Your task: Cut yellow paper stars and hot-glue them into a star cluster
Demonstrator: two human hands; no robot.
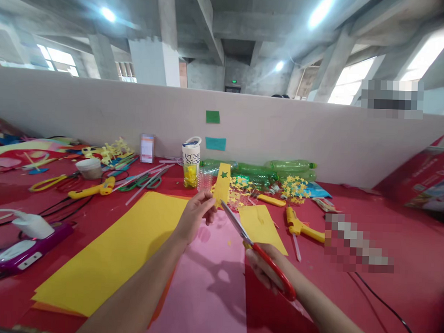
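Note:
My left hand (200, 209) pinches the lower end of a narrow yellow paper strip (224, 186), which stands upright. A dark green star shape shows near the strip's top; I cannot tell whether it is a hole or a mark. In my right hand (264, 265) are red-handled scissors (271, 268). Their blades look nearly closed, with the tips beside the strip's lower end. Below both hands lies a pink sheet (210, 292). A yellow paper piece (261, 226) rests right of the blades, and large yellow sheets (113, 250) lie to the left.
Yellow stars (296, 188), green plastic bottles (258, 172) and a white tumbler (190, 165) stand toward the back partition (100, 109). Yellow glue guns lie at right (296, 225) and left (97, 189). A purple power strip (33, 250) with cables is at far left.

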